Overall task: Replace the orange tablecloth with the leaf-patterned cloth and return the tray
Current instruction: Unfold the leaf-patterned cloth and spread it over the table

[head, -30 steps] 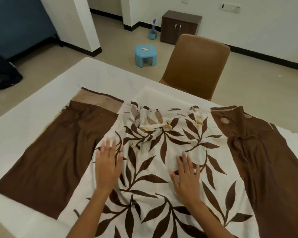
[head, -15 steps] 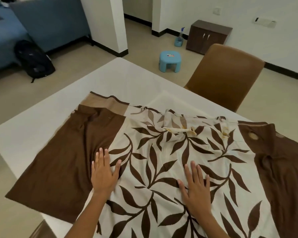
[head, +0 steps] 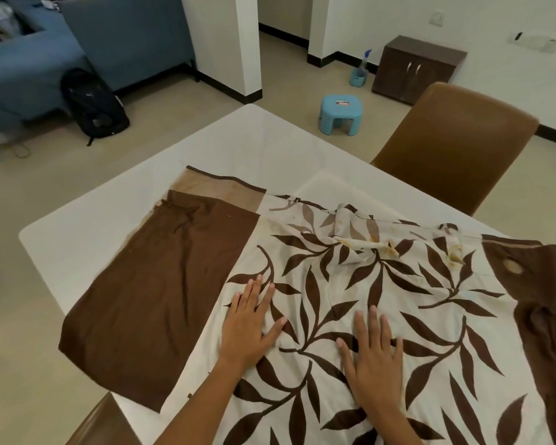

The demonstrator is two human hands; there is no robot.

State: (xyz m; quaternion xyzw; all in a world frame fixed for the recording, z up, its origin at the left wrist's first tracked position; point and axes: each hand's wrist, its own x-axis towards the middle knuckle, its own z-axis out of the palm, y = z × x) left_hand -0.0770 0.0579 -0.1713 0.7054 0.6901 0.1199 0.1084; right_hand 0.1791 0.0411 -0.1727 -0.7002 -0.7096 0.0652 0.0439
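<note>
Pressing both palms flat on the cloth [head: 350,284]: our left hand [head: 249,326] near its left brown panel, right hand [head: 374,354] mid-cloth, fingers straight, gripping nothing. Cloth is spread over the table [head: 116,220], bunched at its far edge, near the chair [head: 456,146].

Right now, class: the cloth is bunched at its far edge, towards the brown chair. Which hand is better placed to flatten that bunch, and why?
Probably the right hand: it lies flat on the leaf-patterned cloth almost directly below the bunched fold. The left hand rests nearer the brown side panel, so it would reach across.
</note>
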